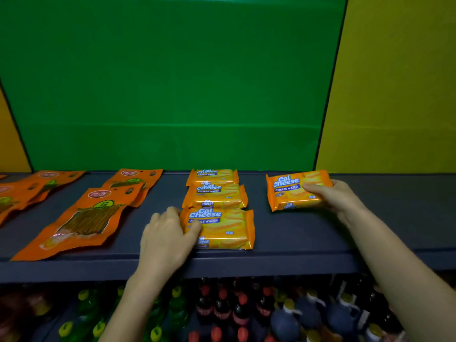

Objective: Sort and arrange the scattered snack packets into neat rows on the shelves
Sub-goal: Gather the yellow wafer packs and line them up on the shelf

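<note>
Cal Cheese lone packet (291,193) in right hand (339,197); front packet (227,227) in left hand (167,239)

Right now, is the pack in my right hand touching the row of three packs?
Apart. The head view shows bare shelf between the held pack and the row.

Four Cal Cheese wafer packets (218,228) and at least four orange stick-snack pouches (86,218) are in view.
</note>
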A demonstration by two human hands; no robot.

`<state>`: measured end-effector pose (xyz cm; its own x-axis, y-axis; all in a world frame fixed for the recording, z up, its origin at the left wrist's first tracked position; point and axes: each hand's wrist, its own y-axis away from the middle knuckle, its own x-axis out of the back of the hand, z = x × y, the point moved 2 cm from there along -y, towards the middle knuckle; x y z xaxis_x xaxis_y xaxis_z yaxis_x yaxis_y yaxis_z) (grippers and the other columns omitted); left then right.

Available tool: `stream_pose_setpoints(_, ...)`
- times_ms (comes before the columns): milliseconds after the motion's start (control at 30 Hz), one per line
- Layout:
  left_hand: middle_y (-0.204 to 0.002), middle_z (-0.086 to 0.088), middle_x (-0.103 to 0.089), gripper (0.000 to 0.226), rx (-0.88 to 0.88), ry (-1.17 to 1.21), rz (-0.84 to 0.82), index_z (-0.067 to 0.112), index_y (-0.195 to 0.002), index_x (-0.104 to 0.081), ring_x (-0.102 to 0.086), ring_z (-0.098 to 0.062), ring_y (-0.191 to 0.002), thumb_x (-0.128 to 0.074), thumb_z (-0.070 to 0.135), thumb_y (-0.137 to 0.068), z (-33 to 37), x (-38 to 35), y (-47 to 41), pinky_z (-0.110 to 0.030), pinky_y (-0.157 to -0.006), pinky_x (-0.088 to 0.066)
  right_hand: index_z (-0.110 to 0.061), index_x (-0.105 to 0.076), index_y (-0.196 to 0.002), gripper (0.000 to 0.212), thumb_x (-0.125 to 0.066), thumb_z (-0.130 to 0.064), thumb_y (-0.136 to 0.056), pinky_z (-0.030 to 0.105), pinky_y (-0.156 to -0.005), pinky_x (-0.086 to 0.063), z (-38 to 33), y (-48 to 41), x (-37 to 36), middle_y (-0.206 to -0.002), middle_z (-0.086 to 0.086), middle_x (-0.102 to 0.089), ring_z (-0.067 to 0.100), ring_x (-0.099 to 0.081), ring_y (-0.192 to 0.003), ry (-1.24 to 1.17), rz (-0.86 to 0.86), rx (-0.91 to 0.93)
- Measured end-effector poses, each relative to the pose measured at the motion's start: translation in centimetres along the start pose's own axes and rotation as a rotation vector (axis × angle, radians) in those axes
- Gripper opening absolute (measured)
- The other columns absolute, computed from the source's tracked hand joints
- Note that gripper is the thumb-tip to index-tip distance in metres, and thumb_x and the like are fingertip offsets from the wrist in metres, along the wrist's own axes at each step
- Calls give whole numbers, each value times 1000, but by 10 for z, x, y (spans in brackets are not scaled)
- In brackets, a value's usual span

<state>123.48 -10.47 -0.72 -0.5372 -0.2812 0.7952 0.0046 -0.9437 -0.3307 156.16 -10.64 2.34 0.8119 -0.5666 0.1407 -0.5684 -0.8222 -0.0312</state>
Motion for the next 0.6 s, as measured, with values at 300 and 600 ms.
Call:
stream_pose_setpoints(300, -94, -5, -68, 53, -253, -238, 242, 12, -97, -61, -60, -29, -94, -33, 54, -78, 28, 10, -29, -37, -76, -40, 2, -54, -123, 60, -72, -33, -77, 38, -94, -45, 11, -78, -19, -127, 20, -57, 34, -56, -114, 244, 25, -8)
stream_pose_setpoints(600, -77, -6, -69, 36, -351, -353, 269, 10, -83, -63, -65, -30, -77, -47, 41, -79, 59, 3, -53, -33, -63, -42, 6, -48, -128, 70, -62, -45, -83, 39, -96, -41, 8, -121, -27, -134, 25, -49, 40, -46, -123, 524, 73, 33)
